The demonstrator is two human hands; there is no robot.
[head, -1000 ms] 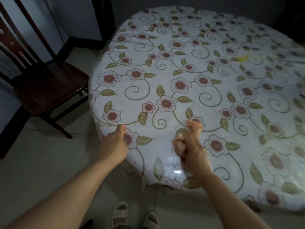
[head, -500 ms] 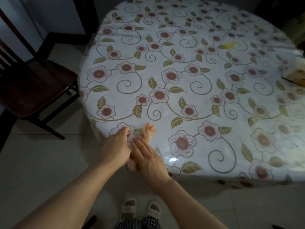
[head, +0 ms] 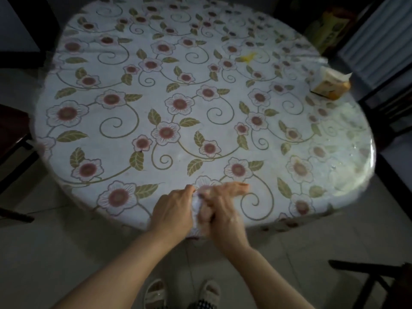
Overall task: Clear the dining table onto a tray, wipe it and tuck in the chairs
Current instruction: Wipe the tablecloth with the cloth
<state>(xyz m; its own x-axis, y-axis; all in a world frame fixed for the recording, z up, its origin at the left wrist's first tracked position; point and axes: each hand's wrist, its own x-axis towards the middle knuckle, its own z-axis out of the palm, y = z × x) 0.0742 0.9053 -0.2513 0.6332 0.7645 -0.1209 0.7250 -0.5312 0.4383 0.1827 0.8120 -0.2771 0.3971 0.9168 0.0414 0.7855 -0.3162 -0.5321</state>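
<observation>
Hands met at the near edge of the round dining table (head: 66, 152), covered in a flower-and-vine patterned cloth under clear plastic. Left hand (head: 172, 209) was curled, gripping the left side of a small crumpled white wad, likely tissue or a wipe (head: 197, 205). Right hand (head: 220, 208) was pressed against the wad's other side; blur hid its fingers, so cannot tell if it gripped. Wad sat between both hands, right at the table rim.

Most of the tabletop looked cleared. An orange-and-white tissue pack (head: 331, 84) stood near the far right edge, and a small yellow scrap (head: 247, 56) lay far right of centre. No tray in view.

Step judged: gathering or bunching the wipe during the wiping stage. Next move probably calls for one hand to take the wad and sweep towards the yellow scrap. Dark wooden chairs at left (head: 13, 130) and right (head: 390, 112) stood away from the table, not tucked in.
</observation>
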